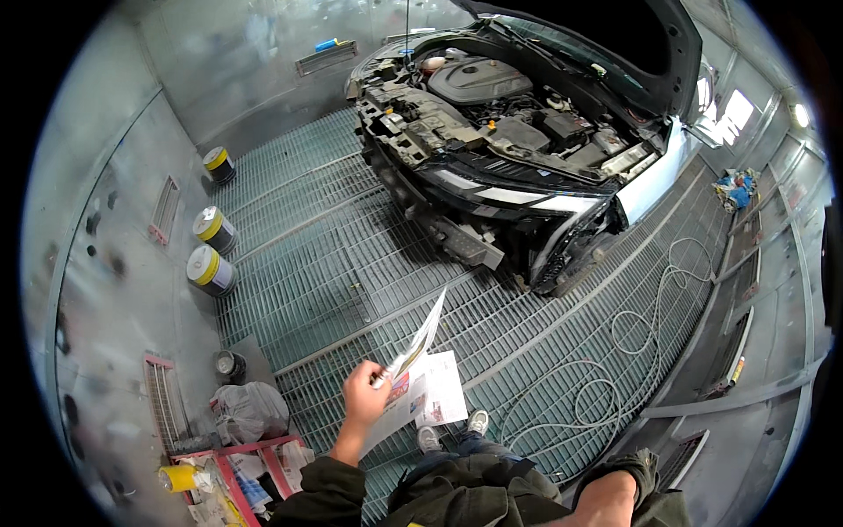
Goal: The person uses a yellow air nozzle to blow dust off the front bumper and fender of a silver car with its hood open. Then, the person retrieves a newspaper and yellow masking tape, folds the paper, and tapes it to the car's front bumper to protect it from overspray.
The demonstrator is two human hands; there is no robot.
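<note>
The left hand pinches folded printed paper sheets above the grey grated floor; the right hand's grip cannot be seen

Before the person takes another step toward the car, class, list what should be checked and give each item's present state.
1. Left hand grips the printed sheets: ok.
2. Right hand free: cannot tell, only the forearm shows at the lower edge.
3. Floor path free of trip hazards: not ok, a white hose lies coiled on the grating to the right.
4. Car hood raised: ok.
5. Front bumper on the car: not ok, the front stands bare.
6. Cans stand by the left wall, off the path: ok.
</note>
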